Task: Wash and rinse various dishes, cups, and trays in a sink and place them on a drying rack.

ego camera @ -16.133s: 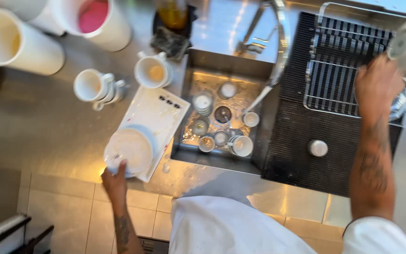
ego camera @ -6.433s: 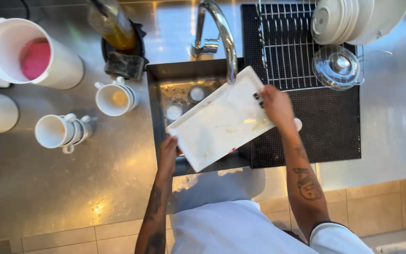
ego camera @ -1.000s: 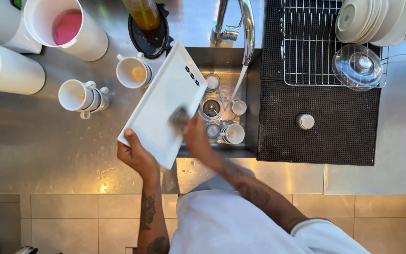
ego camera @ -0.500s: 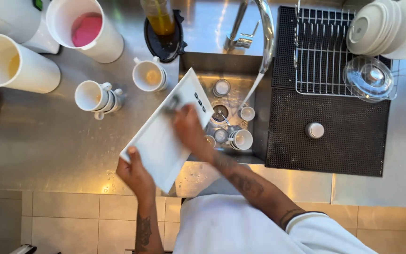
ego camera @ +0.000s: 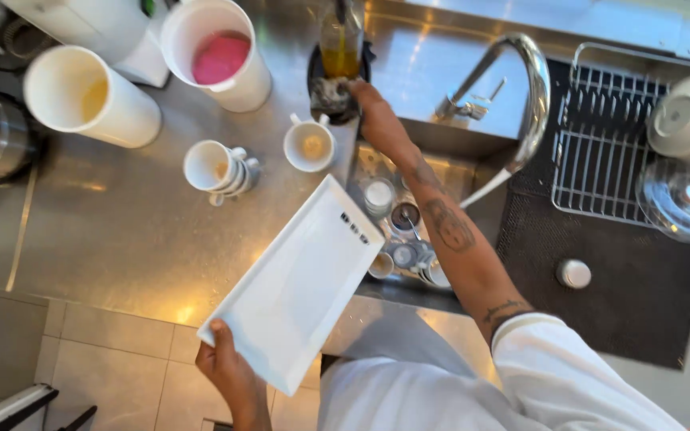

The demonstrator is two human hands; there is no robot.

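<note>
The left hand (ego camera: 229, 369) pinches the near corner of a white rectangular tray (ego camera: 297, 283), holding it tilted over the steel desk (ego camera: 105, 239) at the sink's (ego camera: 441, 160) nine o'clock edge, probably so it drains. The right hand (ego camera: 373, 116) reaches toward twelve o'clock, fingers curled onto a grey sponge (ego camera: 331, 94) in a dark holder beside a bottle of yellow liquid (ego camera: 339, 48). Small cups (ego camera: 397, 239) crowd the basin below the forearm. Two white mugs (ego camera: 265, 160) stand at the tray's eleven o'clock.
</note>
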